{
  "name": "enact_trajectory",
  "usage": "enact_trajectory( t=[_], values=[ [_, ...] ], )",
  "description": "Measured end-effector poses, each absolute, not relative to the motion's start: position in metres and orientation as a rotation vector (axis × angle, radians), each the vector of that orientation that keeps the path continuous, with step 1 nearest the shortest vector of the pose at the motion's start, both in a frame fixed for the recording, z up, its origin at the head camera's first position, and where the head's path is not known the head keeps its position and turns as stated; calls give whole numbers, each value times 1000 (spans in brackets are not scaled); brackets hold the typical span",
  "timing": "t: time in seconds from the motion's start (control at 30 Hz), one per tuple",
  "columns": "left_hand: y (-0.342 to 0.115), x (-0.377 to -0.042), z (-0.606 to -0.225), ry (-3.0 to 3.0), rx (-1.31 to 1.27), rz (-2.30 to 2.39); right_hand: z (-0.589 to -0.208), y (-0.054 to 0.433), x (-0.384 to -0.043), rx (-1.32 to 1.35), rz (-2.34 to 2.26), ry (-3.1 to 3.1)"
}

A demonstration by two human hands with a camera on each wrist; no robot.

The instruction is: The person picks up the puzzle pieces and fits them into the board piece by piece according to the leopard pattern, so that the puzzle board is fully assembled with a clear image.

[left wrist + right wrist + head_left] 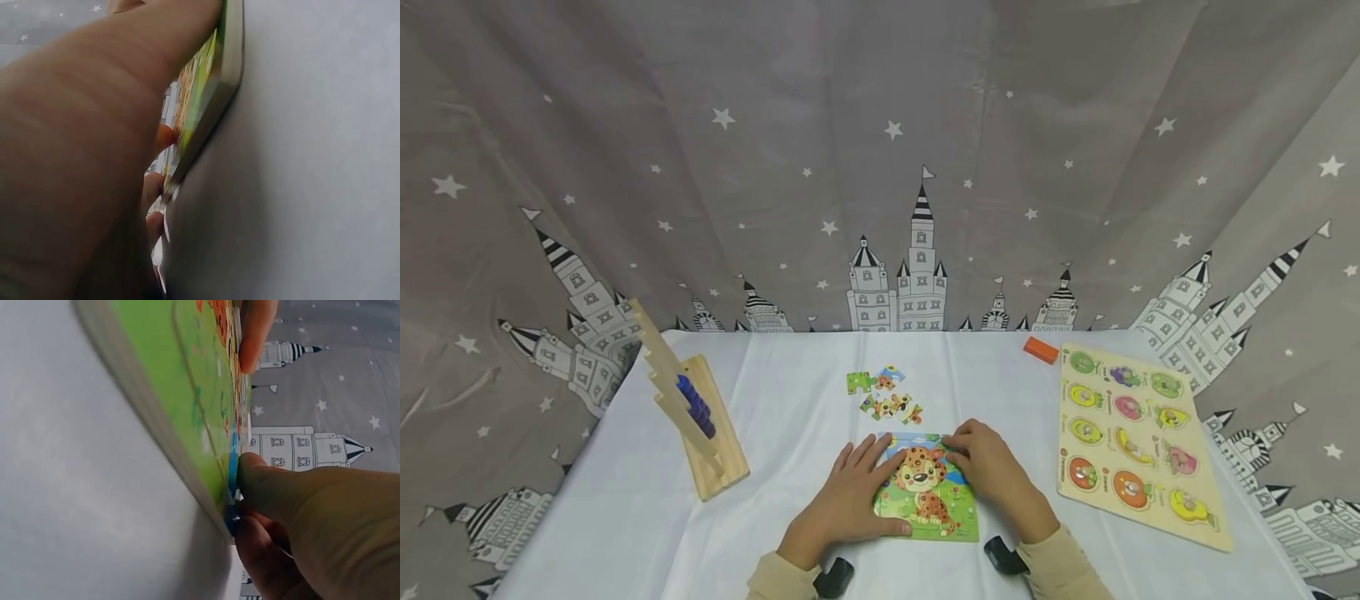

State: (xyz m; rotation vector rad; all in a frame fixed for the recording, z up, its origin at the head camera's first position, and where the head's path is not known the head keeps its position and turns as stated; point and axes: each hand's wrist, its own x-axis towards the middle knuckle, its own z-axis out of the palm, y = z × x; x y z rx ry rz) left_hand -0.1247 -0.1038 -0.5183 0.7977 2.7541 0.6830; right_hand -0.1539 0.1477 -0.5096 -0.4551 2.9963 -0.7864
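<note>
A jigsaw board (928, 500) with a spotted cub on green grass lies flat on the white table. My left hand (859, 492) rests spread along its left side, thumb low on the near edge and fingers on the upper left. At the board's upper right corner, my right hand (992, 467) has its thumb and fingers curled, pinching what looks like a bluish puzzle piece (233, 465) against the board. The fingers cover most of that piece. Beyond the board lie several loose puzzle pieces (892, 408), including a green piece (858, 382).
A wooden stand (707, 483) with blue rings is on the left. On the right lies a fruit puzzle board (1138, 433), with an orange block (1041, 350) by its far corner. Behind the table hangs a grey castle-print curtain (880, 167).
</note>
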Motion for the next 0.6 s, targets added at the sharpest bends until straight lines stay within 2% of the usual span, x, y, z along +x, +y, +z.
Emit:
enact_trajectory(
  t=[0.13,0.6],
  values=[
    [-104,-125,-521,2756,792,671,-511,147,-152,-537,-695,3033],
    [-104,-124,-525,2769,800,674,-513,149,-149,-537,-745,3022]
  ],
)
